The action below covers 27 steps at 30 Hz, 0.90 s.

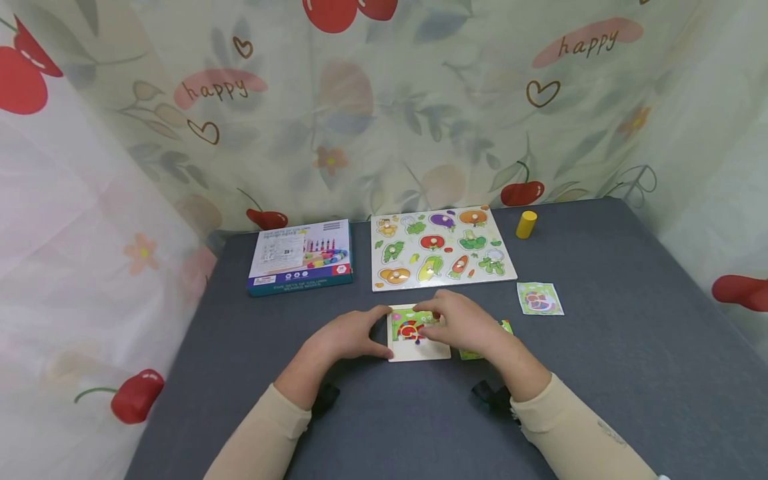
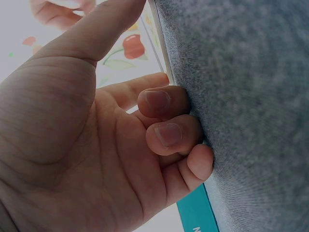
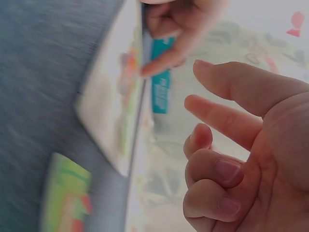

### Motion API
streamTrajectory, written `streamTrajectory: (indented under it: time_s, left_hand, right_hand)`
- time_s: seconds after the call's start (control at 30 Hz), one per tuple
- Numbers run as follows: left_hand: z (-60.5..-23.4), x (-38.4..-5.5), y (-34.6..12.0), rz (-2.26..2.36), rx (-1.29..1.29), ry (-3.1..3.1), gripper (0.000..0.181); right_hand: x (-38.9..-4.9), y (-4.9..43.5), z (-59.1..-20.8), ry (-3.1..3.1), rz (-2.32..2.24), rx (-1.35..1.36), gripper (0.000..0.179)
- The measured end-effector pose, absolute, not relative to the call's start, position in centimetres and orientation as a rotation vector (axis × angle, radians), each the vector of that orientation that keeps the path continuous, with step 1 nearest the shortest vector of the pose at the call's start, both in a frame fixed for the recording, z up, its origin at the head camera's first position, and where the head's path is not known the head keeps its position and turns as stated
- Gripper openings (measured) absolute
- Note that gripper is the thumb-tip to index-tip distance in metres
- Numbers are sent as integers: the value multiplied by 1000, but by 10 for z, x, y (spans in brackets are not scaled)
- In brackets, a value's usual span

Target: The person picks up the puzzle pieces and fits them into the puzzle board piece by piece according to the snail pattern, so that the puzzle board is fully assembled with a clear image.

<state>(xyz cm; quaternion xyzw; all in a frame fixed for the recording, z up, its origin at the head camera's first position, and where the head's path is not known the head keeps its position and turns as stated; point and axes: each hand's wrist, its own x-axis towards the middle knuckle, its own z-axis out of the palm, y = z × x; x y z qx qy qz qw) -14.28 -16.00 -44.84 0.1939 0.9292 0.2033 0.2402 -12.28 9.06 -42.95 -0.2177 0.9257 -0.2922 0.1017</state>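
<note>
A small wooden picture puzzle (image 1: 435, 353) lies on the dark table, with a green and red picture on its upper part and bare pale wood along its lower part. My left hand (image 1: 345, 338) holds its left side, thumb at the near corner and index finger at the far corner; the other fingers (image 2: 169, 135) curl in against the tabletop. Over the puzzle's right half hovers my right hand (image 1: 465, 327), thumb and index finger spread apart with nothing between them. A green picture piece (image 3: 67, 193) lies right of the puzzle, partly hidden under that hand in the head view.
Behind the puzzle lies a large vegetable board (image 1: 444, 250). A boxed set (image 1: 300, 257) sits at the back left. To the right are a small picture card (image 1: 540, 299) and an upright yellow cylinder (image 1: 526, 225). A patterned curtain (image 1: 408, 100) hangs along the table's back edge.
</note>
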Motion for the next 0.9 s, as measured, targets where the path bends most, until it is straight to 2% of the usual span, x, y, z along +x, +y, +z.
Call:
streamTrajectory:
  time_s: [0.53, 0.9]
  left_hand:
    - [-447, -141, -159, 577, 537, 2548, 88]
    - [-446, -141, -159, 579, 539, 2550, 90]
  right_hand:
    - [-109, 128, -376, 2836, -1023, -701, 39]
    - [-111, 166, -361, 2829, -1078, -617, 40]
